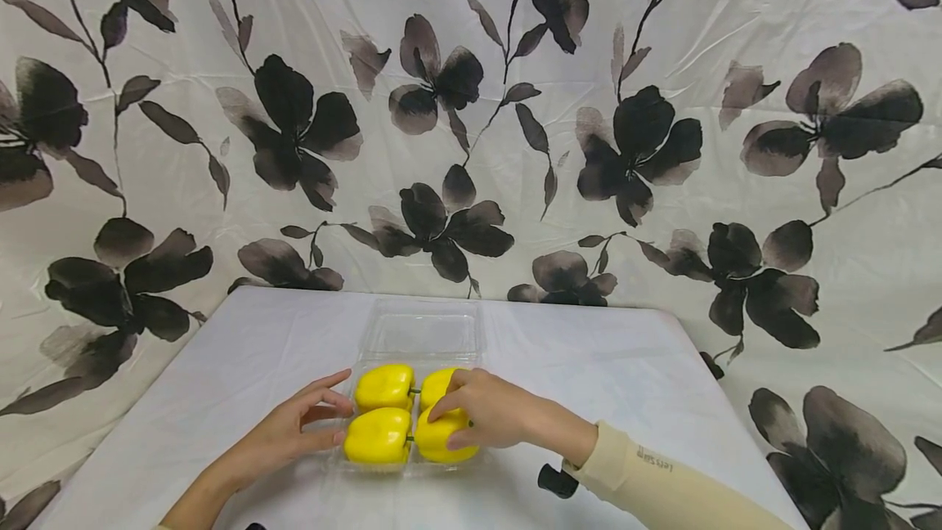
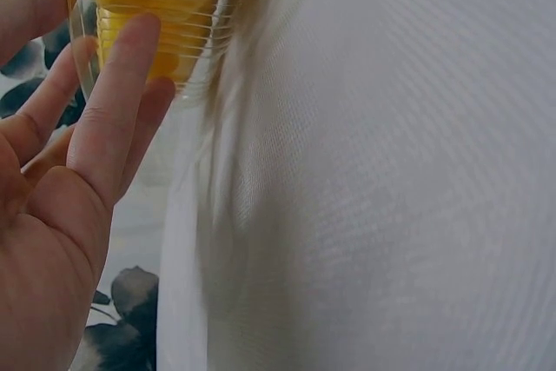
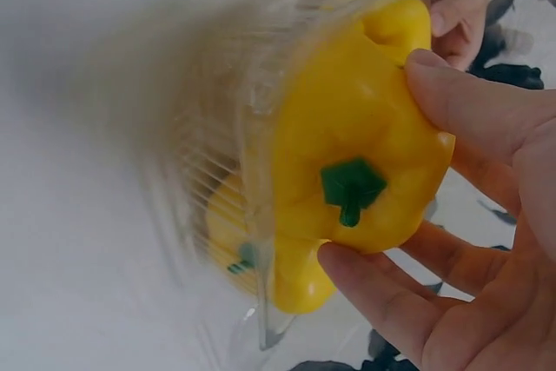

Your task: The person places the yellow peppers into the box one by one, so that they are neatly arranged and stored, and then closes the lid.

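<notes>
Several yellow bell peppers sit in a clear plastic clamshell box [image 1: 412, 471] on the table. My right hand [image 1: 495, 409] grips the near right pepper [image 1: 437, 438] between thumb and fingers. The right wrist view shows this pepper [image 3: 347, 128] with its green stem, thumb on one side and fingertips on the other. Partly behind that hand is the far right pepper [image 1: 436, 387]. On the left side of the box lie the far left pepper [image 1: 384, 388] and near left pepper [image 1: 378, 436]. My left hand [image 1: 294, 428] has its extended fingers at the box's left wall.
The box's transparent lid [image 1: 421, 334] lies folded back toward the far edge of the white-covered table [image 1: 589, 366]. A floral curtain [image 1: 441, 145] hangs behind the table. A black cylindrical object [image 1: 557, 481] is by the right sleeve.
</notes>
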A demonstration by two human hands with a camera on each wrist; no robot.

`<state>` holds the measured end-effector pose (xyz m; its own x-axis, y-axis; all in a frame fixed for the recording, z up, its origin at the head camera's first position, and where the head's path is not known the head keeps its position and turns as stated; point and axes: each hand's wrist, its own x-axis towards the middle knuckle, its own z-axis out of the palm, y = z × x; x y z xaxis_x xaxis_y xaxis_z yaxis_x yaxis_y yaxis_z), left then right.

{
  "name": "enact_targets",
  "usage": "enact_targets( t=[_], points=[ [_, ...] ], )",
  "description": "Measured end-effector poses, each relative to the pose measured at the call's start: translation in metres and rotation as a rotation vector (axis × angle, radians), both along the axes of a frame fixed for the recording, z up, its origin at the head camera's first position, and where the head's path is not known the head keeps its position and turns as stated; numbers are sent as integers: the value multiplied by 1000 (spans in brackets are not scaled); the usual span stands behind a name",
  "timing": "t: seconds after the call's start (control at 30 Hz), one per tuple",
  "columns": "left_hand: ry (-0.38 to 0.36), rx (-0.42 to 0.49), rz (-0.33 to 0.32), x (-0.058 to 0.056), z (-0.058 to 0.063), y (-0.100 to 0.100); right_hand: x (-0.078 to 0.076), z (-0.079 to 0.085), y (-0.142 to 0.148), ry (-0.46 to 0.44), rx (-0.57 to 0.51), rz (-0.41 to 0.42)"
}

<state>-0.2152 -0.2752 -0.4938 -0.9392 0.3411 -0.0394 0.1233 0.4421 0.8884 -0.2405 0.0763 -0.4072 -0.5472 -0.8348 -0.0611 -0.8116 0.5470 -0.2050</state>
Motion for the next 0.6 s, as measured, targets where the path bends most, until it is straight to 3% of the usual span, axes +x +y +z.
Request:
enact_targets(
  t=[0.2, 0.6],
  points=[
    [-13, -3, 16, -2, -1, 1, 0, -5, 2, 13, -21, -7],
    [-23, -1, 16, -2, -2, 1, -2, 7, 6, 13, 68, 20]
  ],
)
